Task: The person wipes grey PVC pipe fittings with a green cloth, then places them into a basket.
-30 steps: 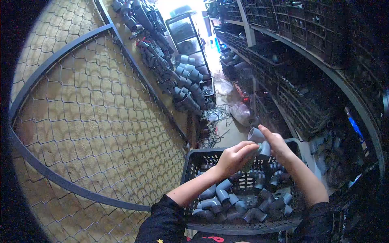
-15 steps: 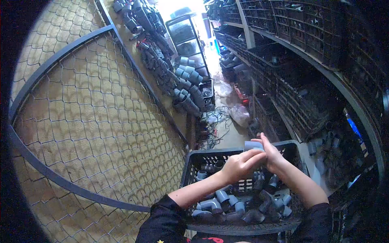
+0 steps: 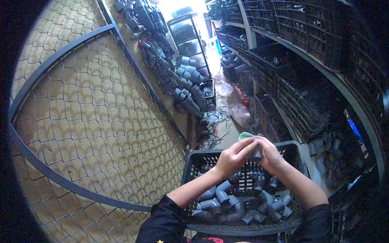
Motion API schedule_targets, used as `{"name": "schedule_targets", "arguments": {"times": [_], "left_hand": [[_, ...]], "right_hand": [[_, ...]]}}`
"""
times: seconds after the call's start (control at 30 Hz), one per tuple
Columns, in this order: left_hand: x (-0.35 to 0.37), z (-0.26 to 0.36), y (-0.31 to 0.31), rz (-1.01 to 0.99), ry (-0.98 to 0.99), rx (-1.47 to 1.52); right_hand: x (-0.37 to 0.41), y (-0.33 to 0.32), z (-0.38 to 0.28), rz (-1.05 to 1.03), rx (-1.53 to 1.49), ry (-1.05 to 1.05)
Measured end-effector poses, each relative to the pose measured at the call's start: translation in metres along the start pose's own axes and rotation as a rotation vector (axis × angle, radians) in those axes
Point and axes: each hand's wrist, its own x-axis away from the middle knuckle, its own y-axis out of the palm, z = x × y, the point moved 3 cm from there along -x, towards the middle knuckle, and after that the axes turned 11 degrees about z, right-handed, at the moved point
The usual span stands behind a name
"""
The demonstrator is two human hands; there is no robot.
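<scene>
My left hand [image 3: 234, 158] and my right hand [image 3: 270, 154] meet above the far part of a black plastic crate [image 3: 303, 162]. Between them is a grey pipe fitting [image 3: 257, 154], largely covered by the fingers. Both hands are closed around it. A pale green piece, perhaps cloth [image 3: 244, 136], sticks out beyond my left fingers; most of it is hidden. Below, several loose grey pipe elbows [image 3: 210, 205] lie jumbled in the crate, mainly in its near half.
A wire mesh panel [image 3: 101, 121] with a metal frame stands to the left. Shelves of black crates [image 3: 300, 97] line the right. Ahead, stacked grey fittings [image 3: 188, 77], plastic bags [image 3: 240, 115] and tangled cords [image 3: 219, 125] border a narrow aisle.
The grey fitting has turned from lying sideways to pointing down between my hands. My fingers have closed around it, and the green piece has come into view.
</scene>
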Motion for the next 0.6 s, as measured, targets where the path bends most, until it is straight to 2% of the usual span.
{"name": "schedule_targets", "arguments": {"times": [0.1,0.17,0.27,0.37,0.5,0.6], "left_hand": [[-0.004,-0.002,-0.001,-0.037,-0.05,0.128],[-0.005,-0.003,-0.005,-0.041,-0.008,0.133],[-0.009,-0.005,-0.014,-0.048,0.016,0.059],[-0.011,-0.008,-0.018,0.048,-0.041,-0.016],[-0.009,-0.004,-0.016,0.15,-0.064,-0.06],[-0.005,-0.004,-0.009,0.094,-0.055,0.028]], "right_hand": [[-0.002,-0.001,-0.008,-0.041,-0.054,0.003],[-0.003,-0.001,-0.013,-0.086,-0.094,0.024],[-0.003,0.003,-0.02,-0.174,-0.096,-0.012],[0.015,0.017,-0.035,-0.142,-0.009,-0.082],[0.006,0.011,-0.021,-0.206,-0.065,0.038],[0.015,0.022,-0.014,-0.201,-0.071,0.138]]}}
